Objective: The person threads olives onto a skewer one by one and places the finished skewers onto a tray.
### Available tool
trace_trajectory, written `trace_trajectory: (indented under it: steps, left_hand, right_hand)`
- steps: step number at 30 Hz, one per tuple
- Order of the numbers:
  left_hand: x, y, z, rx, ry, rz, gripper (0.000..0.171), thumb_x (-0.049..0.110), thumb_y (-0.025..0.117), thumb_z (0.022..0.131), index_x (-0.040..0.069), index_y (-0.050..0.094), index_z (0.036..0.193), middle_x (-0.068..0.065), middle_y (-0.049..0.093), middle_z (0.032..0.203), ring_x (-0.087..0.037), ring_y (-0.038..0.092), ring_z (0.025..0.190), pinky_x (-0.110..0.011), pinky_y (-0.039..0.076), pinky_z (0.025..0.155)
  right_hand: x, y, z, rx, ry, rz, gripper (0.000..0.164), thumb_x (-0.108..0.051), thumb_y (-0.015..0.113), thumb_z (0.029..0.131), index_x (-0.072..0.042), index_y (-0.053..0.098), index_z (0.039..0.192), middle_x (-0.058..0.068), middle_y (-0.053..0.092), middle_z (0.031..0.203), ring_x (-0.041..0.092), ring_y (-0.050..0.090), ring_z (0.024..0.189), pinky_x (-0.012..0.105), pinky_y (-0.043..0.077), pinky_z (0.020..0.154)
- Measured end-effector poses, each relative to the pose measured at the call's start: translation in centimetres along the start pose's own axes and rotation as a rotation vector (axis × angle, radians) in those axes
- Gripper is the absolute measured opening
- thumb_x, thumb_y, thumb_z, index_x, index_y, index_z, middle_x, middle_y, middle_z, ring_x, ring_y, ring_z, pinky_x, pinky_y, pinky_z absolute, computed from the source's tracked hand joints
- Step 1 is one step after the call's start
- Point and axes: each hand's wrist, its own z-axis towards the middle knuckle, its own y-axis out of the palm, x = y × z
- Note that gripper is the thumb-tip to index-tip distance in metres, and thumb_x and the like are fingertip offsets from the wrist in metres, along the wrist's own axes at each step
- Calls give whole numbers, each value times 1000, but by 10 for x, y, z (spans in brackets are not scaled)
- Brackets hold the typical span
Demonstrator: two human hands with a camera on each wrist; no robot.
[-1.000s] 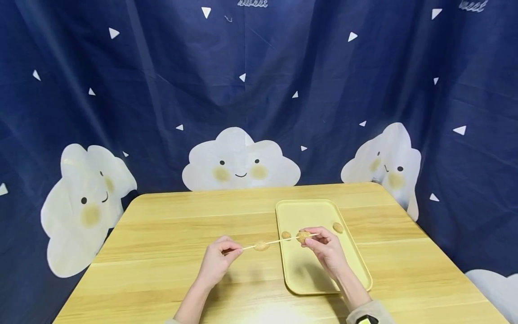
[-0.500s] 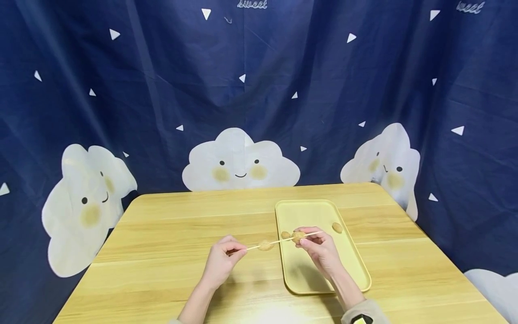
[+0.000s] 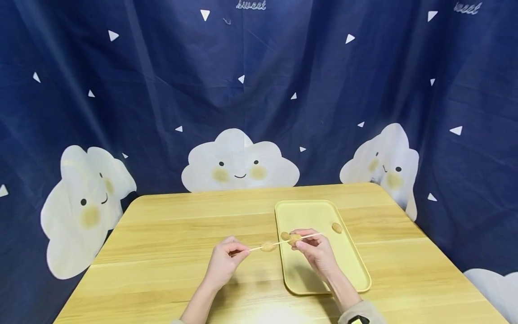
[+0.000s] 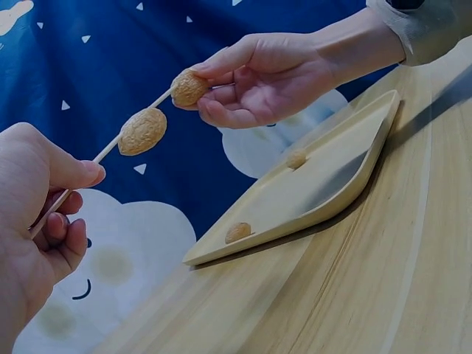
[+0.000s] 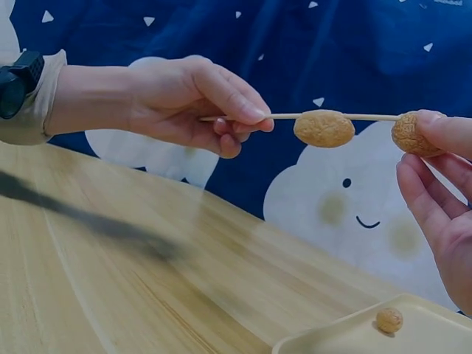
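In the head view we see a pale grey-beige right sleeve (image 3: 366, 311) at the bottom, right of centre, its cuff loose and softly creased. Set against it is a black wrist device (image 3: 359, 320) with a bright yellow-green patch, cut off by the lower edge. We make out just a sliver of the left sleeve (image 3: 176, 321), also pale, at the bottom edge left of centre. The right wrist view shows us more of that cuff at the far left, wrinkled and flared at the hem, beside a black band (image 5: 13, 92) carrying a squarish block. Our left hand (image 3: 222, 264) and right hand (image 3: 319, 257) are ungloved.
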Motion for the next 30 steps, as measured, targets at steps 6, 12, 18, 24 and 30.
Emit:
trace_trajectory:
  steps: [6,12,18,24,30]
  left_hand:
    - [-19,1,4,13,-38,16,11,-9,68,75,2,70,75,-1,51,69,-8,42,63,-18,36,57]
    - [-28,0,5,-7,-17,-11,9,-4,70,76,5,71,76,0,53,71,-10,44,65,-18,37,58]
    - [-28,0,4,-8,-21,-12,6,-5,70,76,1,71,78,0,53,72,-10,45,66,-18,39,59]
    - [-27,-1,3,-5,-16,-17,8,-4,71,76,4,72,78,0,53,72,-10,45,66,-18,38,59]
    - [-27,-2,2,-7,0,-4,7,-4,71,76,3,71,78,-1,53,73,-10,46,66,-18,40,59]
  right_hand:
    - [4,2,1,-23,1,5,38,20,45,84,-3,66,107,9,62,109,16,62,93,26,51,79]
    - [8,6,2,-41,-2,10,38,19,46,84,-4,66,108,9,63,110,17,62,95,26,50,80]
    - [9,11,2,-17,11,5,39,20,45,84,-4,66,105,10,64,110,17,62,94,27,50,79]
    - [11,14,2,-38,-8,13,40,21,45,83,-5,66,105,11,63,111,16,61,94,27,50,80]
    - [15,16,2,-48,-6,22,40,20,45,83,-5,66,106,10,63,111,15,61,93,27,50,80]
